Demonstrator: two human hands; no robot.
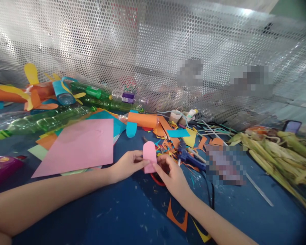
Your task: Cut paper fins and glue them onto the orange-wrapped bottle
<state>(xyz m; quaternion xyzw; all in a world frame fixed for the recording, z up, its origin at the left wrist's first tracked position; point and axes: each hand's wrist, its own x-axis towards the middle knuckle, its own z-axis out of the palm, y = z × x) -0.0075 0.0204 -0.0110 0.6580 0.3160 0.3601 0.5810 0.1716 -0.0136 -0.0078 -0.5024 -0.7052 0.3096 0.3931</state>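
A small pink paper piece (149, 153) with a rounded top is held upright above the blue table. My left hand (129, 165) pinches its left edge, and my right hand (170, 173) grips its lower right side. Below the hands is a red-rimmed round container (158, 180), mostly hidden. Beyond them lies a plastic bottle wrapped in orange paper (142, 120) with a blue rounded flap. To the right of my right hand rests a blue glue gun (190, 156). Paper scraps (165, 146) are strewn behind my hands.
On the left, a large pink sheet (84, 146) tops other coloured papers. Green plastic bottles (48, 120) and paper-decorated bottles lie behind it. A purple device (6, 168) sits at far left, corn husks (275, 153) at right. A perforated metal screen (104, 44) stands behind.
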